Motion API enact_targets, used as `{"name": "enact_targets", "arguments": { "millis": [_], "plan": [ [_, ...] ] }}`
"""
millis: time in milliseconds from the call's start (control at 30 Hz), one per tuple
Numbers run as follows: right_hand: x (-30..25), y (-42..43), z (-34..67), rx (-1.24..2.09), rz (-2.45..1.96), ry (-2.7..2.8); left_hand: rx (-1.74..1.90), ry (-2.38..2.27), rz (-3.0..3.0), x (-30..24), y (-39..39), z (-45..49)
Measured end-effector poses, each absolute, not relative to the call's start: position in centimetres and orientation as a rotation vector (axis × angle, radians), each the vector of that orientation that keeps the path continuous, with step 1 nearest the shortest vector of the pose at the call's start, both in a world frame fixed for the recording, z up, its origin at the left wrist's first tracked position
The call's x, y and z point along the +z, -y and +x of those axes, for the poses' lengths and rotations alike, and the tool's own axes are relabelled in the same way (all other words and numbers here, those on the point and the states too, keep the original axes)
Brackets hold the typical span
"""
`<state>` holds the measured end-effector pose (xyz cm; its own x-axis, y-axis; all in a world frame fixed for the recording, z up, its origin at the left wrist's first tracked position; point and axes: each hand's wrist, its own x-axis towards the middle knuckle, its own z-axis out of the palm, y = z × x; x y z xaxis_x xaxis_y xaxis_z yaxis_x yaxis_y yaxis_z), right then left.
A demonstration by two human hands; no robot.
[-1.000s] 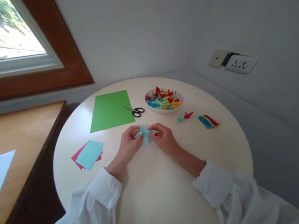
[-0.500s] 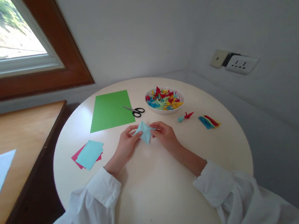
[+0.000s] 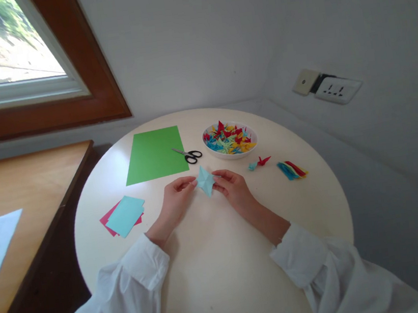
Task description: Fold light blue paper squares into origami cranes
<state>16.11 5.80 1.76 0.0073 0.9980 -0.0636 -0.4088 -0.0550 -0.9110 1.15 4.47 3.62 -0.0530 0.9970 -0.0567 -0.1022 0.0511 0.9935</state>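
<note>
A light blue folded origami paper (image 3: 205, 181), creased into a diamond shape, is held up between my two hands over the middle of the round table. My left hand (image 3: 178, 196) pinches its left corner between thumb and fingers. On the opposite side my right hand (image 3: 233, 188) grips the right corner the same way. The diamond's upper and lower points stick out free, and its centre crease faces me. Behind the hands lie scissors (image 3: 192, 156) with black handles, their blades over the edge of a green sheet (image 3: 155, 155).
A white bowl (image 3: 232, 156) of colourful paper cranes stands at the back. Near it lie a red crane (image 3: 264, 161), a small light blue folded piece (image 3: 252, 166) and a fanned bundle of coloured papers (image 3: 292, 170). Blue and pink paper squares (image 3: 126, 216) rest at left on the white table (image 3: 225, 277).
My left thumb has moved off the face of the light blue paper to its left corner. The paper has shifted slightly right and its side corners show less.
</note>
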Motion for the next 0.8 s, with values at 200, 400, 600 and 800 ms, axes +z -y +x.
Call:
{"name": "enact_targets", "arguments": {
  "millis": [200, 400, 600, 800],
  "plan": [
    [1.78, -5.71, 16.01, 1.450, -0.914, 0.855, 1.258, -1.234, 1.143, 3.37, -4.56, 1.06],
    [1.77, -5.69, 16.07, 1.321, -0.979, 1.025, 1.278, -1.189, 1.020, 3.48, -4.65, 0.96],
    [1.67, -5.47, 16.28, 0.977, -0.996, 1.304, 1.286, -1.162, 0.928, 3.33, -4.82, 0.83],
    [1.82, -5.11, 16.22, 0.898, -1.072, 1.400, 1.266, -1.159, 0.957, 3.82, -4.56, 1.05]
  ]
}}
